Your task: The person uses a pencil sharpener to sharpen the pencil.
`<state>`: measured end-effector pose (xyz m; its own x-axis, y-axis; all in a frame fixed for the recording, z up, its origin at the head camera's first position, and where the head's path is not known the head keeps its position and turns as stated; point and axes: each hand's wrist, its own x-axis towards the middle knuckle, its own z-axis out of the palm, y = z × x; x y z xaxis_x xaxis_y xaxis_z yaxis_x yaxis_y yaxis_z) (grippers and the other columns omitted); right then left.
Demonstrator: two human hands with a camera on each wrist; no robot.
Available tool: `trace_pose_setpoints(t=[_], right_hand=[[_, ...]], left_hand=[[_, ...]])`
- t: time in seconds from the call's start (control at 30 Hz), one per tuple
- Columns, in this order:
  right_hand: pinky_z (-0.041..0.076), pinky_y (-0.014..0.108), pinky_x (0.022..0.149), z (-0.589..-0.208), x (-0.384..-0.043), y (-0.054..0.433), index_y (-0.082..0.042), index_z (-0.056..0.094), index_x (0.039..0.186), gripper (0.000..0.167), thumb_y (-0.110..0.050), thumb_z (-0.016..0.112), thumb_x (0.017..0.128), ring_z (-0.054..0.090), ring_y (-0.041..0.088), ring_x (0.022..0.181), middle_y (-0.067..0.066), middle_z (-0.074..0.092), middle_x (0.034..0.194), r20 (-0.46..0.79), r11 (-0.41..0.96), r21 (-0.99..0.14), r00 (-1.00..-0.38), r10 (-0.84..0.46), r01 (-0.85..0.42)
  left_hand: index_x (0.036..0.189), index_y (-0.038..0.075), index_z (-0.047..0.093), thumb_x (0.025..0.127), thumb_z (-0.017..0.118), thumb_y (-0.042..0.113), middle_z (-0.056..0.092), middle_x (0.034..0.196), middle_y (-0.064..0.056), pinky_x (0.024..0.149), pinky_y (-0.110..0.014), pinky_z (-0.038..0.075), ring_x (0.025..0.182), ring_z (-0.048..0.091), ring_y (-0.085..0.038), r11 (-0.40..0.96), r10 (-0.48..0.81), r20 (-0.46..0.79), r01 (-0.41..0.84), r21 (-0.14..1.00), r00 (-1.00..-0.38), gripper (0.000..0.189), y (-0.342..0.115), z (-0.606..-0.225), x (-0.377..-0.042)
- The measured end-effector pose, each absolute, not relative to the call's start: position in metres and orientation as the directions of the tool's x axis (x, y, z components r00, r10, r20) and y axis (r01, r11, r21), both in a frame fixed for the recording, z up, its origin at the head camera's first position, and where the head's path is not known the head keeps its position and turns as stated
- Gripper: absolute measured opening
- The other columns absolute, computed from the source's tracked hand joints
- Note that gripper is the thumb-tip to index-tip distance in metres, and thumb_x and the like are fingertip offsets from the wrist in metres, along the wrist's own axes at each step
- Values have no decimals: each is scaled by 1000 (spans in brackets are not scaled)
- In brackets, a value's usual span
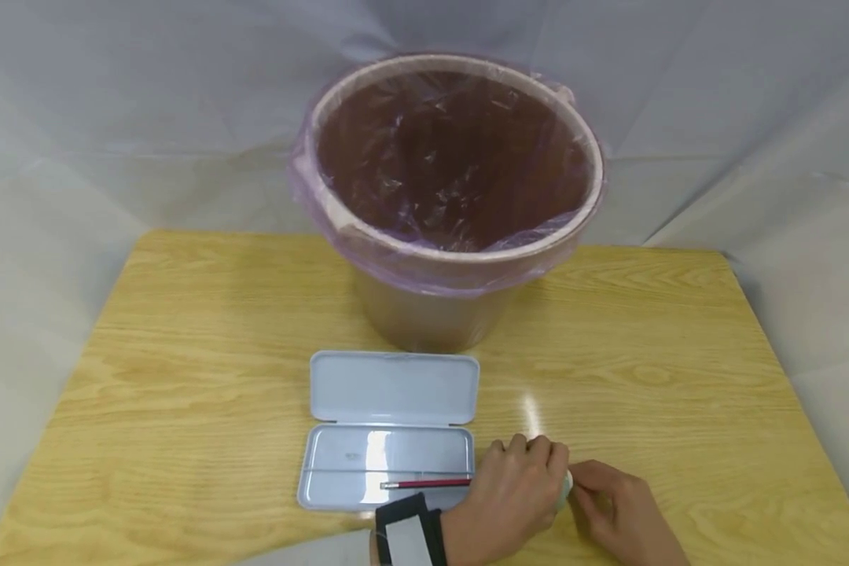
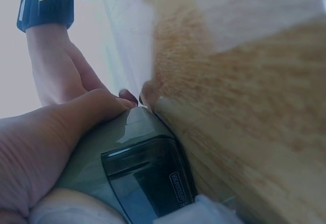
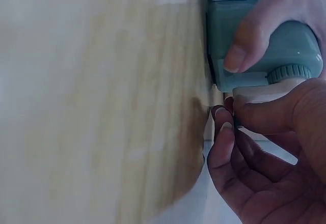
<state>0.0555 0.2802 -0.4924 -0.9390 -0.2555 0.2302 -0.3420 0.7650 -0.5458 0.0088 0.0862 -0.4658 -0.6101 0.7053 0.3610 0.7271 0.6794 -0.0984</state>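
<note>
From my standing position, with 12 o'clock at the far edge of the table, the green device is sitting at about 3 o'clock from the open tray. The left hand is gripping the device, its thumb pressing on the body; a dark window is showing on one side. The right hand is working from the device's 3 o'clock side, thumb and fingertips pinching the end of a pale arm beside a ridged knob. A red pencil is lying over the tray, its metal end pointing to 9 o'clock; the left hand is hiding the opposite end. The hinged lid is lying open toward 12 o'clock. Beyond it, toward 12 to 1 o'clock, a bin is standing, a purple liner overlapping its rim.
</note>
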Motion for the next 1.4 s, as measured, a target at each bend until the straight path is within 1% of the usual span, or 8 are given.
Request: trace_pose_setpoints(t=[0.13, 0.37, 0.53, 0.63, 0.9, 1.1, 1.23, 1.4], right_hand=[[60, 25, 73, -491, 61, 281, -14, 77, 98, 33, 11, 77, 76, 73, 6, 89, -6, 77, 96, 189, 763, -550, -941, -282, -339], [59, 23, 71, -482, 65, 288, -11, 78, 98, 21, 5, 74, 84, 73, 6, 89, -4, 78, 94, 62, 742, -586, -931, -361, -326], [58, 23, 72, -471, 67, 289, -14, 78, 102, 12, -10, 70, 94, 71, 5, 90, -7, 78, 97, -153, 753, -630, -920, -360, -190], [57, 21, 71, -465, 68, 289, -15, 79, 103, 14, -19, 67, 97, 71, 2, 90, -8, 78, 98, -223, 747, -650, -904, -364, -141], [55, 19, 61, -460, 77, 292, -12, 80, 99, 10, -13, 73, 92, 70, -1, 82, -3, 79, 91, -44, 713, -639, -912, -408, -288], [53, 13, 60, -453, 83, 289, -9, 80, 97, 14, -9, 81, 84, 70, -1, 79, -1, 79, 89, 86, 732, -595, -931, -355, -333], [50, 9, 61, -447, 86, 283, -11, 79, 96, 18, -9, 84, 79, 69, -4, 75, -7, 78, 84, 140, 762, -575, -954, -267, -297], [50, 11, 59, -442, 90, 275, -15, 79, 101, 25, -9, 86, 77, 66, -8, 71, -14, 76, 79, 151, 810, -553, -980, -133, -195]], left_hand=[[95, 20, 60, 80, 73, 42, 56, 74, 10, 42, -19, 30, 53, 44, -4, 679, 704, 357, 729, -85, -614, 30, 87, -465, 9], [92, 19, 61, 80, 73, 39, 52, 69, 10, 41, -19, 25, 50, 39, -3, 675, 696, 403, 733, -82, -595, 26, 88, -466, 10], [94, 19, 60, 79, 75, 46, 53, 71, 10, 41, -19, 29, 52, 41, -3, 664, 715, 372, 742, -94, -592, 34, 87, -466, 11], [93, 19, 59, 81, 75, 45, 53, 72, 10, 42, -18, 32, 53, 42, -4, 659, 724, 352, 746, -99, -593, 33, 87, -466, 11], [90, 20, 58, 77, 75, 36, 51, 69, 10, 42, -18, 29, 52, 40, -4, 656, 718, 374, 750, -84, -587, 27, 87, -467, 11], [87, 20, 56, 77, 74, 33, 50, 68, 10, 41, -19, 26, 51, 38, -4, 668, 706, 386, 740, -83, -594, 24, 88, -467, 11], [87, 20, 57, 78, 75, 34, 51, 68, 10, 41, -19, 26, 51, 37, -4, 666, 709, 372, 742, -73, -599, 25, 87, -468, 9], [87, 20, 57, 77, 77, 35, 52, 69, 9, 42, -19, 28, 51, 39, -4, 660, 710, 377, 749, -62, -594, 27, 87, -468, 8]])
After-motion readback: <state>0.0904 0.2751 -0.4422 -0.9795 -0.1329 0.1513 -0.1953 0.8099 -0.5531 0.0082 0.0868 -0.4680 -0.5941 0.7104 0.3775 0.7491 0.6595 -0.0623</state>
